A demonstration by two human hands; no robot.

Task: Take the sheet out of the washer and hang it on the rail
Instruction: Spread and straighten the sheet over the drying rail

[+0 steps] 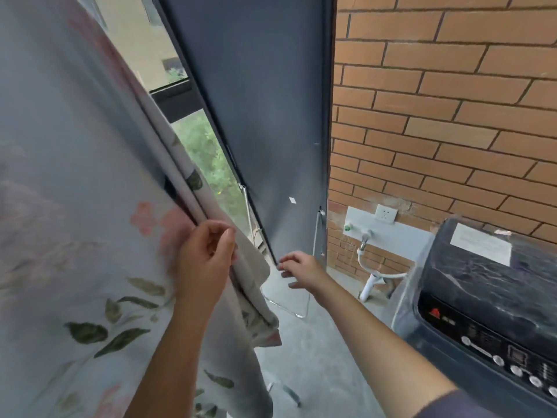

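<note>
Head view: left hand (206,254) pinches the floral sheet's (75,206) folded hem (soft, thin); right hand (297,270) loosely spread.

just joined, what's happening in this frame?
A person is hanging laundry. The floral sheet is out of the washer and hangs at the left; the rail itself isn't visible. The left hand pinches the sheet's folded edge, while the right hand is open and empty, reaching toward that edge. The washer sits at right, lid closed.

Sheet (75,206) hangs left, washer (482,297) right, brick wall (452,116) behind.
</note>
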